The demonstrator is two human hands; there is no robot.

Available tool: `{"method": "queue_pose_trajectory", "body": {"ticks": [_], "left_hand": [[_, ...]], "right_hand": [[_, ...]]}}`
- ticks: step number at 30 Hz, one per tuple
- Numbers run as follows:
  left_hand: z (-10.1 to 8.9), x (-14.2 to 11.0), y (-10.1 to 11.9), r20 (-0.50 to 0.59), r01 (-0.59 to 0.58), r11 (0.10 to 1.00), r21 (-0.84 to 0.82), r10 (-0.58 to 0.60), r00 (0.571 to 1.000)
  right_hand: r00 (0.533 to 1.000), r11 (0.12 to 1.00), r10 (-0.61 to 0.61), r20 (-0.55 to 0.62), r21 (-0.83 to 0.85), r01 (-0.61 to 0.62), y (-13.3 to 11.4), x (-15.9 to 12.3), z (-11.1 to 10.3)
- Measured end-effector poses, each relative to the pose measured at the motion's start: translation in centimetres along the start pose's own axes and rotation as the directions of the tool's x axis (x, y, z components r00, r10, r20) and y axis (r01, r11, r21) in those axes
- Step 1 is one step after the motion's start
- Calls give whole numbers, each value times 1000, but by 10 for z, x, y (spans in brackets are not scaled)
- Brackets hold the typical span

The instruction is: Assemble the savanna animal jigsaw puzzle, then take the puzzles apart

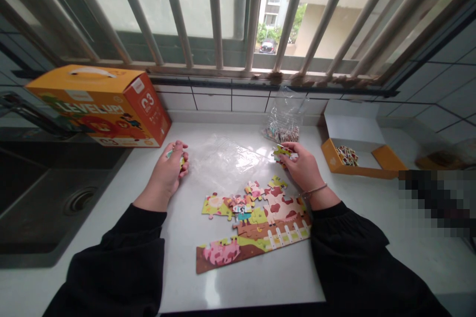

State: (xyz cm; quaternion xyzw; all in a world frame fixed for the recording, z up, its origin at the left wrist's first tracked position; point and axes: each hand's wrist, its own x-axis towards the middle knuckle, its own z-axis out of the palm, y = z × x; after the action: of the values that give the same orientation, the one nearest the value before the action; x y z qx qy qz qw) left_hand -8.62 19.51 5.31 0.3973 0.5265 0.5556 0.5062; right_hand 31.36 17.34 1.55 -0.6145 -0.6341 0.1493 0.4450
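On the white counter lies a partly joined farm jigsaw puzzle [256, 230], with a cow, a pink pig and a white fence on it. A few loose-looking pieces overlap its upper part. My left hand [169, 168], left of the puzzle, is closed around puzzle pieces [182, 161], mostly hidden by the fingers. Above the puzzle's right side, my right hand [299, 163] pinches a green puzzle piece [280, 151] between thumb and fingers. A crumpled clear plastic bag [226, 158] spreads flat between both hands.
An orange box with a handle [107, 109] stands at the back left beside a dark sink [40, 208]. A clear bag of pieces [284, 126] leans by the tiled wall. To the right is an open orange box [364, 168] with pieces inside. Window bars run behind.
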Motion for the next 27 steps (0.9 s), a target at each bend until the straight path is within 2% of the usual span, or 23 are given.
{"method": "queue_pose_trajectory", "body": {"ticks": [2, 4, 6, 9, 12, 14, 16, 20, 23, 27], "left_hand": [[0, 0, 1, -6, -1, 1000, -1, 1, 1000], [0, 0, 1, -8, -3, 1000, -4, 3, 1000], [0, 1, 0, -6, -4, 1000, -5, 4, 1000], [0, 2, -2, -3, -11, 1000, -7, 11, 1000], [1, 2, -3, 2, -13, 1000, -11, 13, 1000], [1, 2, -2, 4, -11, 1000, -14, 11, 1000], [0, 2, -2, 5, -14, 1000, -19, 14, 1000], [0, 2, -2, -2, -22, 1000, -19, 22, 1000], [-1, 2, -3, -5, -26, 1000, -17, 26, 1000], [-1, 3, -4, -4, -33, 999, -11, 33, 999]], "right_hand": [[987, 974, 154, -45, 177, -144, 0, 3, -8], [951, 914, 294, -93, 318, -252, 6, 6, -19], [927, 873, 360, -103, 387, -296, 16, 9, -32], [914, 850, 405, -11, 372, -373, 29, 10, -44], [901, 872, 415, 124, 229, -433, 30, 6, -41], [908, 919, 382, 174, 34, -393, 26, 4, -34], [931, 937, 321, 176, -200, -285, 21, 2, -28], [975, 845, 204, 89, -519, -129, 17, -1, -23], [967, 787, 224, 121, -608, -106, 14, -3, -23], [939, 789, 284, 192, -603, -115, 7, -2, -26]]}}
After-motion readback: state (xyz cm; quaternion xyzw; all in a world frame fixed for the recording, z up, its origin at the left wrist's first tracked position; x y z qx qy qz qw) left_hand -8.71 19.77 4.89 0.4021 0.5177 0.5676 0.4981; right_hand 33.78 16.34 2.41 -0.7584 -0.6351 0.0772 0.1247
